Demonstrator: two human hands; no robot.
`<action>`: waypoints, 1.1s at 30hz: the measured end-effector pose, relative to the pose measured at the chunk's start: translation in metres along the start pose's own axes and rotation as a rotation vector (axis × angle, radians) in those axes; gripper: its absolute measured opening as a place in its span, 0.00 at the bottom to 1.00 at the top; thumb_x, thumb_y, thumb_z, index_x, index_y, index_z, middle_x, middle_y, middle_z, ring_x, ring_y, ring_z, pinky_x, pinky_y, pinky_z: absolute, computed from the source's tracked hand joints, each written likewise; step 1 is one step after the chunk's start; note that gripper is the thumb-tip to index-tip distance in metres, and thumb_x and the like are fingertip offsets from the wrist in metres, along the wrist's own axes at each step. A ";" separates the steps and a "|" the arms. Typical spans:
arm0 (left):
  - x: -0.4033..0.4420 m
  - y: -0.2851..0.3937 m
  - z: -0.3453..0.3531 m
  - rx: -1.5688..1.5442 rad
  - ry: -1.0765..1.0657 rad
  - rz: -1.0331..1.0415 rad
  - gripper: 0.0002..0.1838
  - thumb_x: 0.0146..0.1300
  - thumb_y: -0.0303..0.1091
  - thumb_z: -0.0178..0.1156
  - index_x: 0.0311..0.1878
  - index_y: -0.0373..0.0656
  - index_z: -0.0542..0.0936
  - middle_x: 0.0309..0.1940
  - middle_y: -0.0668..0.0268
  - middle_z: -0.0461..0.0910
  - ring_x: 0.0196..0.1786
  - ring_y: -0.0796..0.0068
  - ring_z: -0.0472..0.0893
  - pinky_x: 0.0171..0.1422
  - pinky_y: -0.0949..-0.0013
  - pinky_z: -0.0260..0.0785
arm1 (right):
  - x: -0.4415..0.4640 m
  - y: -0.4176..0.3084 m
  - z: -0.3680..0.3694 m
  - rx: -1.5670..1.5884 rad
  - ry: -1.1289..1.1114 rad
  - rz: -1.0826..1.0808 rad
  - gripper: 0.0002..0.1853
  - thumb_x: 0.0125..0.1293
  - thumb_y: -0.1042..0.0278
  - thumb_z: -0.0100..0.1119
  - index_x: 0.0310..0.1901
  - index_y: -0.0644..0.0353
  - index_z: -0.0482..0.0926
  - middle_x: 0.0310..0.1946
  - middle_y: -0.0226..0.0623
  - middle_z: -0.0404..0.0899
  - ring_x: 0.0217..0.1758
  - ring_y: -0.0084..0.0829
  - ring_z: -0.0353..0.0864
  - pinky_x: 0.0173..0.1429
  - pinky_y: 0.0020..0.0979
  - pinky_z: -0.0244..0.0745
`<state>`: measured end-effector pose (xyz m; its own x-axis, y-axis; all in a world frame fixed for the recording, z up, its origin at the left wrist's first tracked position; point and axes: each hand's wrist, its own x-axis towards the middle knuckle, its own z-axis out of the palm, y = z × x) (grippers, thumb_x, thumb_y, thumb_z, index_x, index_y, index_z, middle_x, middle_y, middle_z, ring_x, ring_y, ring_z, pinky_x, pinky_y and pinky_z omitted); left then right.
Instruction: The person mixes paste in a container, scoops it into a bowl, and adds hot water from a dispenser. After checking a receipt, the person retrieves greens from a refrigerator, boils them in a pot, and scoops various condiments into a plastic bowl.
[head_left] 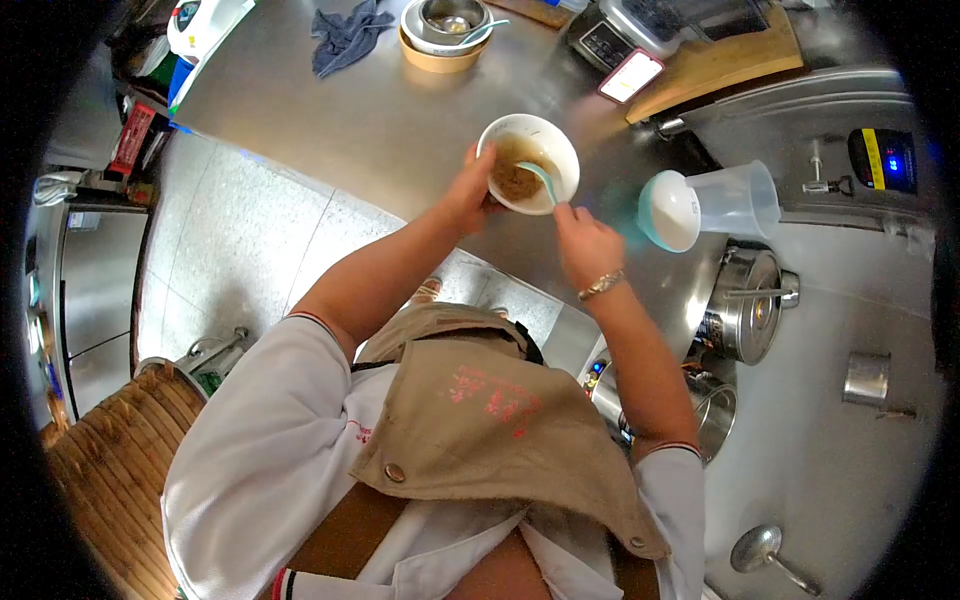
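Note:
A white bowl (567, 150) with brown, grainy contents and some liquid is held over the steel counter's front edge. My left hand (470, 192) grips its left side, the thumb at the rim. My right hand (588, 243), with a bracelet at the wrist, is closed on the handle of a pale blue-green spoon (542, 177). The spoon's head rests in the brown contents. Right of the bowl, a white and turquoise bowl (672, 212) and a translucent measuring jug (740, 200) sit close together on the counter.
Stacked bowls (440, 60) and a dark cloth (348, 38) lie at the back of the steel counter (300, 120). A lit phone (631, 76) leans near a wooden board (735, 70) and a machine (615, 35). Metal pots (745, 300) stand at the right, beside a ladle (757, 549).

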<state>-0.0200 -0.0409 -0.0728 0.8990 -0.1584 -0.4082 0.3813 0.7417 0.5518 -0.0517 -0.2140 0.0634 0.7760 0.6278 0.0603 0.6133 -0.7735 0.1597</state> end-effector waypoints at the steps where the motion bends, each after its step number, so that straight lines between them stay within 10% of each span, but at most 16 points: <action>1: -0.002 -0.001 0.004 -0.023 -0.001 -0.004 0.24 0.64 0.56 0.41 0.60 0.62 0.53 0.57 0.65 0.62 0.54 0.63 0.71 0.43 0.55 0.73 | 0.004 -0.002 0.002 -0.004 -0.001 0.001 0.05 0.56 0.69 0.49 0.35 0.53 0.70 0.22 0.35 0.74 0.21 0.36 0.79 0.22 0.34 0.75; 33: 0.013 0.017 -0.011 -0.225 -0.018 0.018 0.24 0.65 0.53 0.42 0.62 0.60 0.53 0.55 0.65 0.64 0.54 0.63 0.72 0.43 0.56 0.75 | 0.030 -0.012 0.017 0.046 -0.140 -0.047 0.06 0.58 0.69 0.48 0.37 0.54 0.71 0.23 0.37 0.76 0.21 0.37 0.79 0.22 0.35 0.75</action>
<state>-0.0038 -0.0231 -0.0764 0.9099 -0.1536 -0.3854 0.3088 0.8710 0.3820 -0.0333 -0.1878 0.0461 0.7570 0.6479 -0.0848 0.6534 -0.7484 0.1136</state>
